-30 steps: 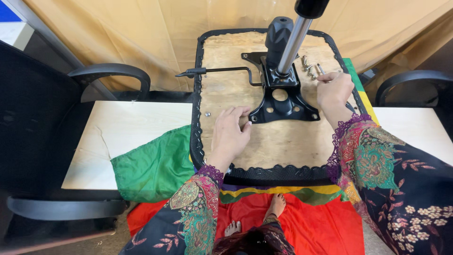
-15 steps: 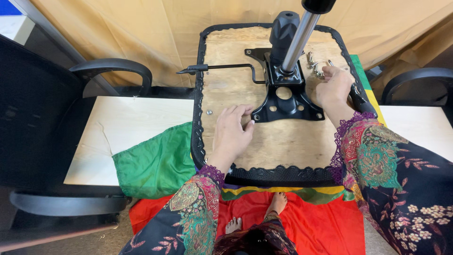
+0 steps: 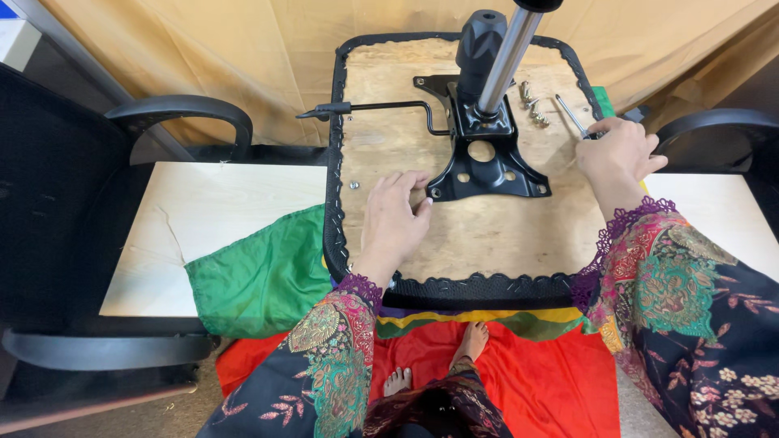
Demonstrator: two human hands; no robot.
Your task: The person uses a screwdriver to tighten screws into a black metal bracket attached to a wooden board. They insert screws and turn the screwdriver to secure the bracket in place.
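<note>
An upturned chair seat [image 3: 503, 243] with a plywood underside lies in front of me. A black metal mechanism plate [image 3: 485, 166] with a chrome gas cylinder [image 3: 507, 61] is mounted on it, and a black lever [image 3: 369, 106] sticks out to the left. My left hand [image 3: 395, 219] rests flat on the plywood, fingertips touching the plate's left corner. My right hand [image 3: 618, 150] is at the seat's right edge, fingers closed on the lower end of a thin metal hex key [image 3: 570, 114]. Several loose bolts [image 3: 531, 104] lie beside the cylinder.
A black armrest [image 3: 182, 109] stands at the left and another [image 3: 718, 122] at the right. A chair backrest [image 3: 40, 203] lies far left. Pale boards [image 3: 207, 223] flank the seat. Green cloth [image 3: 260, 276] and red cloth [image 3: 552, 381] lie below; my bare feet [image 3: 471, 345] show.
My right hand has moved from the plate's right side out to the seat's right edge and taken hold of the hex key. My left hand has stayed by the plate's corner.
</note>
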